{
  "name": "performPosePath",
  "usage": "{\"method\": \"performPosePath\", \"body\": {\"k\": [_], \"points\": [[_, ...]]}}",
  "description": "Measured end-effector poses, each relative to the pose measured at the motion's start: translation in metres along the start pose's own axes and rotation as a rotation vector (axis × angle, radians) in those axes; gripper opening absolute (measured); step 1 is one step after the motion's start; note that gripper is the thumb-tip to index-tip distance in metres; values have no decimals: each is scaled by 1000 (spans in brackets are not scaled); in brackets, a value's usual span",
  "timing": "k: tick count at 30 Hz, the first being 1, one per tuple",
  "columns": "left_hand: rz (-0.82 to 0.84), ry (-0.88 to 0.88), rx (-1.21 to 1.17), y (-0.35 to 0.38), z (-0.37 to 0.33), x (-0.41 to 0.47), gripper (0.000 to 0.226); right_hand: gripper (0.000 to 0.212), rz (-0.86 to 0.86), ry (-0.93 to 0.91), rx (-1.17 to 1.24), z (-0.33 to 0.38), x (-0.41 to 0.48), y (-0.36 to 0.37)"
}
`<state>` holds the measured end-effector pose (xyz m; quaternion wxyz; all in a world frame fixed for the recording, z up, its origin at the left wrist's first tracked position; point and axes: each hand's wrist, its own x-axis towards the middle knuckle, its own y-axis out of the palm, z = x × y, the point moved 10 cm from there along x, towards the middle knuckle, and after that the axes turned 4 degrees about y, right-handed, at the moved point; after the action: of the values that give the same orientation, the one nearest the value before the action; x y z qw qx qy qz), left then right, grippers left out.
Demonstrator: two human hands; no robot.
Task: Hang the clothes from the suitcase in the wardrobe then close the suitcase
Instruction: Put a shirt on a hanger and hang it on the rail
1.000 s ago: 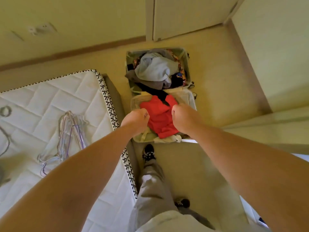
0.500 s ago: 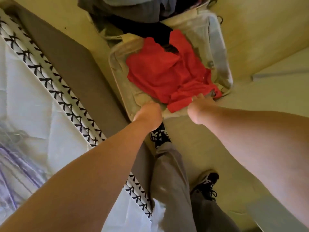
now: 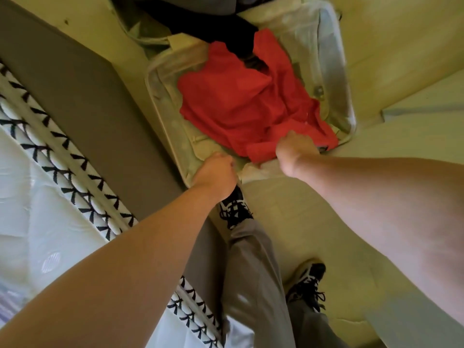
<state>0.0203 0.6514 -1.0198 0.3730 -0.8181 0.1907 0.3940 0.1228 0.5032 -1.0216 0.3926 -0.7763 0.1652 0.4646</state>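
Two hands in, one garment: a crumpled red cloth garment (image 3: 241, 104) sprawls in the open pale fabric suitcase (image 3: 335, 79) on the floor. My right hand (image 3: 296, 151) bunches its near hem. My left hand (image 3: 217, 172) curls at the rim; what it holds, I cannot tell.

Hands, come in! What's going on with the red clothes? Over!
Right hand grips red garment at its near hem. Left hand curled at rim of open suitcase, grip unclear. Black garment drapes over red one's far end.
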Motion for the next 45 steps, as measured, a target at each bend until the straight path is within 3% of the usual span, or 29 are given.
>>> {"method": "performPosePath", "body": {"k": [4, 8, 10, 14, 16, 20, 22, 27, 31, 34, 38, 40, 42, 45], "points": [[21, -28, 7, -37, -24, -42, 34, 51, -123, 92, 212, -36, -45, -68], [-105, 44, -54, -132, -77, -109, 33, 47, -332, 99, 335, -90, -130, -196], [-158, 82, -70, -175, -101, -137, 33, 56, -371, 80, 460, -109, -172, -250], [-297, 134, -173, -263, -150, -217, 28, 42, -529, 73, 716, -148, -285, -358], [-339, 176, -284, -284, -163, -237, 27, 45, -544, 78, 837, -155, -316, -387], [-423, 252, -295, -330, -206, -304, 69, 52, -602, 32, 1046, -163, -405, -439], [-500, 261, -235, -352, -223, -334, 76, 48, -647, 11, 1196, -167, -438, -458], [-650, 213, -157, -400, -238, -406, 21, 45, -742, -53, 1517, -190, -505, -495], [-847, 230, -309, -454, -240, -478, 15, 40, -856, -9, 1574, -223, -555, -514], [-883, 295, -476, -485, -242, -505, 13, 47, -871, 72, 1546, -236, -572, -514], [-908, 401, -496, -513, -267, -531, 21, 58, -918, 168, 1226, -233, -604, -512], [-909, 454, -530, -519, -284, -546, 22, 63, -994, -49, 1117, -211, -621, -523], [-909, 493, -555, -523, -295, -556, 27, 57, -866, -360, 1133, -176, -623, -526], [-894, 526, -696, -525, -299, -566, 26, 25, -831, -425, 1082, -161, -624, -526]]}}
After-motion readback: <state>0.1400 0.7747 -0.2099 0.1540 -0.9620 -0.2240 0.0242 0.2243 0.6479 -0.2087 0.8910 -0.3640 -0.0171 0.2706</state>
